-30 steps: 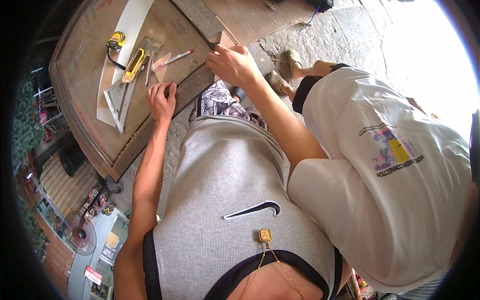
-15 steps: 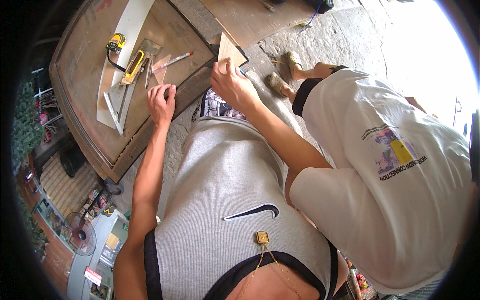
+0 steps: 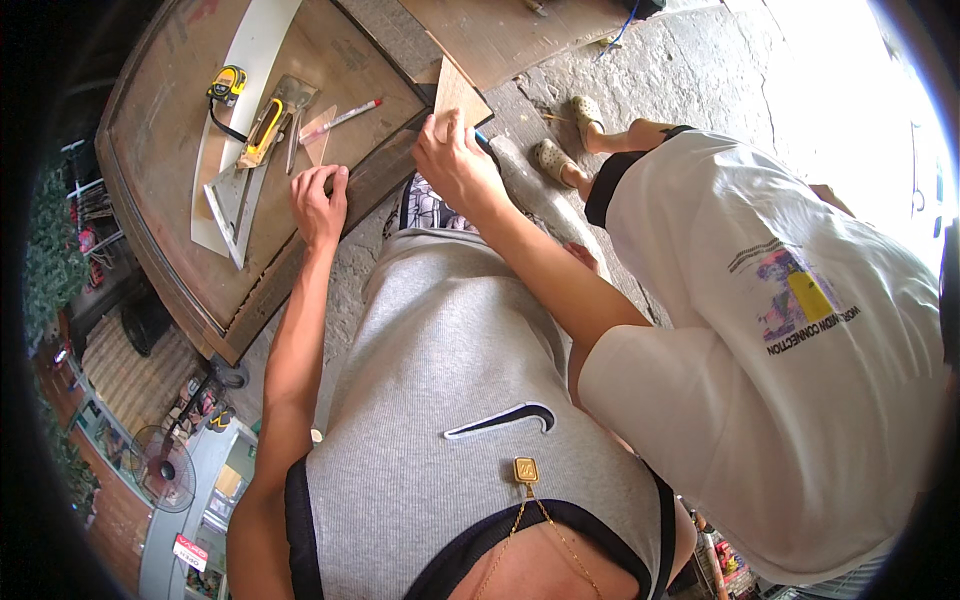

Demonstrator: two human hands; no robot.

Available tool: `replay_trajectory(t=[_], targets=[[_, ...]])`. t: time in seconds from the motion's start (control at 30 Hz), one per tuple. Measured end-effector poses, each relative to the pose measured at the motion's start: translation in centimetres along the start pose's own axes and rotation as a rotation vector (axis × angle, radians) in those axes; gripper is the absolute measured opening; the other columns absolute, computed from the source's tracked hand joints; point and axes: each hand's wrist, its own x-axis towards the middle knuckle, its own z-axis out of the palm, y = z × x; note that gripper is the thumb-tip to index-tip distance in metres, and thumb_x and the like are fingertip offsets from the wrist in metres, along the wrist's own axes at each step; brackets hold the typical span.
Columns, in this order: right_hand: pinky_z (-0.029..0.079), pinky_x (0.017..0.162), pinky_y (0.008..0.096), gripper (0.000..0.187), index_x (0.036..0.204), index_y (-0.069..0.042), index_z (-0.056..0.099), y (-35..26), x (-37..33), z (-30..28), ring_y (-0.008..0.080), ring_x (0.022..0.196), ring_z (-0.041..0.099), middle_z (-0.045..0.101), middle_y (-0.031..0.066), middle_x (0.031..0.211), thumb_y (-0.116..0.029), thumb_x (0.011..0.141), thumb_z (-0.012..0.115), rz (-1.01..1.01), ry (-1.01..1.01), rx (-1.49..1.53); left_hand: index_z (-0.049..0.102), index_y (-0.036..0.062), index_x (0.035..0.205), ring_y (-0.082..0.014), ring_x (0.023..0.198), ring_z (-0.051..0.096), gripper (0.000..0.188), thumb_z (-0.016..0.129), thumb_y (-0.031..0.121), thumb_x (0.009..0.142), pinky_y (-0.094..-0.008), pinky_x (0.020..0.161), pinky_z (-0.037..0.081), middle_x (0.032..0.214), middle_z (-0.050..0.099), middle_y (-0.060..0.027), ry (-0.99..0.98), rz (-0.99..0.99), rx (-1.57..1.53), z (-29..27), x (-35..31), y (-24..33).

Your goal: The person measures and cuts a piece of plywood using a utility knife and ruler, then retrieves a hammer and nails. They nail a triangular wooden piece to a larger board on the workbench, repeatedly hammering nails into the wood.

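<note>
My left hand rests on the near wooden edge of the table, fingers loosely curled, thumb apart, nothing visible in it. My right hand is closed with its fingertips on a thin, pointed piece of light wood at the table's right corner. A small blue thing shows beside that hand, too little of it to name. Left of my hands lie a red-capped pen, a small wood triangle, a yellow-handled tool, a metal square and a yellow-black tape measure.
Under the tools runs a long white curved strip. Close on my right stands a person in a white shirt, their sleeve overlapping my upper arm. Their clogs are on the concrete floor. A fan stands at the lower left.
My right hand has shifted slightly left, still at the light wood piece. My left hand stays on the table edge. A bit of skin now shows below my right forearm.
</note>
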Motion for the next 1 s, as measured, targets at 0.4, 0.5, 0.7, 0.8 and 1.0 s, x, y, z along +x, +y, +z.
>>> replay_trajectory(t=[0.4, 0.5, 0.7, 0.8, 1.0], targets=[[0.05, 0.098, 0.0576, 0.033, 0.115, -0.006, 0.062, 0.0, -0.3, -0.1, 0.0355, 0.118, 0.054, 0.057, 0.0173, 0.12, -0.008, 0.082, 0.067, 0.01, -0.015, 0.009, 0.072, 0.0073, 0.094, -0.0285, 0.097, 0.06, 0.024, 0.067, 0.03, 0.091, -0.0403, 0.086, 0.047, 0.098, 0.068, -0.0073, 0.005, 0.003, -0.021, 0.3, 0.2, 0.2], [0.05, 0.099, 0.0573, 0.034, 0.115, -0.007, 0.063, -0.1, 0.0, -0.2, 0.0343, 0.121, 0.053, 0.057, 0.0158, 0.121, -0.008, 0.082, 0.068, 0.037, -0.019, 0.0, 0.072, 0.0076, 0.094, -0.0286, 0.097, 0.06, 0.024, 0.067, 0.031, 0.091, -0.0402, 0.086, 0.047, 0.099, 0.068, -0.0074, 0.002, -0.006, -0.013, 0.2, 0.1, 0.0], [0.05, 0.093, 0.0466, 0.045, 0.122, -0.013, 0.059, 1.9, 0.1, -1.8, 0.0296, 0.112, 0.054, 0.057, 0.0128, 0.114, -0.029, 0.083, 0.073, 0.032, -0.05, -0.436, 0.072, 0.0085, 0.094, -0.0286, 0.096, 0.06, 0.023, 0.067, 0.031, 0.09, -0.0397, 0.086, 0.047, 0.098, 0.068, -0.007, -0.001, -0.019, 0.013, 0.0, -0.1, 0.0], [0.046, 0.087, 0.0383, 0.052, 0.124, -0.016, 0.055, 6.9, 1.5, -3.1, 0.026, 0.097, 0.055, 0.054, 0.0104, 0.105, -0.043, 0.083, 0.071, 0.364, -0.053, -0.865, 0.071, 0.0089, 0.093, -0.0281, 0.096, 0.06, 0.022, 0.068, 0.03, 0.09, -0.0395, 0.086, 0.047, 0.098, 0.067, -0.0066, -0.01, 0.001, -0.019, 1.4, 0.4, 0.2], [0.043, 0.102, 0.0385, 0.025, 0.105, -0.008, 0.068, 21.4, 3.0, -10.1, 0.0195, 0.107, 0.053, 0.059, 0.0068, 0.109, -0.021, 0.084, 0.061, 0.591, 0.081, -0.374, 0.071, 0.0096, 0.095, -0.0275, 0.096, 0.059, 0.021, 0.069, 0.03, 0.089, -0.0395, 0.086, 0.046, 0.099, 0.067, -0.0061, -0.014, -0.014, -0.01, 0.9, 0.5, 0.2]])
